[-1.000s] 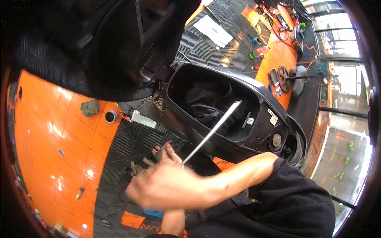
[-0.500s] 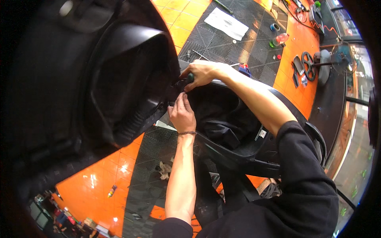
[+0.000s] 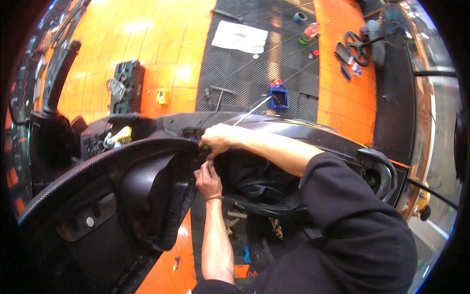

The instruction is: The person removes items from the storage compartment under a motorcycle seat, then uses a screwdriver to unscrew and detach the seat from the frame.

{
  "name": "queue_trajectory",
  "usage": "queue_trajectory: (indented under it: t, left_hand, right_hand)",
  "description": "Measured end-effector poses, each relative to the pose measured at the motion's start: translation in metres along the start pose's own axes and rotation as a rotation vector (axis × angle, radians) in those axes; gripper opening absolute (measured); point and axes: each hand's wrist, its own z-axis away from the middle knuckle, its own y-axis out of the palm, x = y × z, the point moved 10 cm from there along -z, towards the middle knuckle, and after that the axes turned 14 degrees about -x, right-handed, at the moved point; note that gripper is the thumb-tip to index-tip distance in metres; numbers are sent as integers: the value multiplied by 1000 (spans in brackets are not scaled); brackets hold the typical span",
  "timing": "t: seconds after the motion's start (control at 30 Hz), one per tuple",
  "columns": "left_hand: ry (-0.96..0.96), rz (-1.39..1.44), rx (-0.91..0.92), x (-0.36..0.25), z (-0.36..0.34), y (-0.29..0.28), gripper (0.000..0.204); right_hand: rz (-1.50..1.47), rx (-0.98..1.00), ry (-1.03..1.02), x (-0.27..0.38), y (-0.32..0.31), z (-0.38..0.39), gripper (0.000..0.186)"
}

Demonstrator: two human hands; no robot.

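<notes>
A black scooter seat point(image 3: 103, 210) is tipped up to the left, its hollow underside showing. At its hinge end, beside the storage compartment point(image 3: 264, 188), both hands work close together. My right hand point(image 3: 219, 137) reaches across from the right, fingers wrapped round a green-handled tool point(image 3: 207, 147) whose tip is hidden. Just below it, my left hand point(image 3: 209, 182) has its fingertips pinched together at the hinge; whatever they hold is too small to make out. Dark, crumpled-looking lining fills the compartment next to my hands.
Beyond the scooter, a blue tray point(image 3: 279, 98), a T-handled wrench point(image 3: 221, 92) and a white sheet point(image 3: 240, 36) lie on black matting. A dark toolbox point(image 3: 128, 87) and a small yellow box point(image 3: 162, 96) are on the orange floor. The handlebar grip point(image 3: 61, 76) rises far left.
The view has shifted, bringing the handlebar and toolbox into sight and the seat lower in the picture. Both hands stay at the hinge, the right still round the green-handled tool.
</notes>
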Motion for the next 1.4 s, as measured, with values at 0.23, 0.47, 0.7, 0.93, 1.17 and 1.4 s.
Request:
queue_trajectory:
  t: [0.23, 0.47, 0.7, 0.93, 1.17, 1.4]
  left_hand:
    - [-161, 10, -70, 19, -13, -20, 20]
    - [-322, 1, -61, 24, -8, -14, 24]
    - [-335, -116, -96, 33, -12, -13, 26]
    - [-375, -103, -109, 44, -9, -15, 26]
    - [-348, -87, 16, 44, -12, 0, 29]
    - [-338, -118, 42, 47, -11, 2, 33]
  right_hand:
    - [-69, -135, 69, -3, -4, 0, 70]
    - [-41, -71, -42, -3, -3, -6, 77]
    - [-53, -170, -135, 12, -7, 0, 64]
    - [-312, 115, 168, -20, 23, -32, 54]
    - [-117, 259, 307, -39, 60, -55, 46]
    - [49, 275, 317, -20, 33, -49, 58]
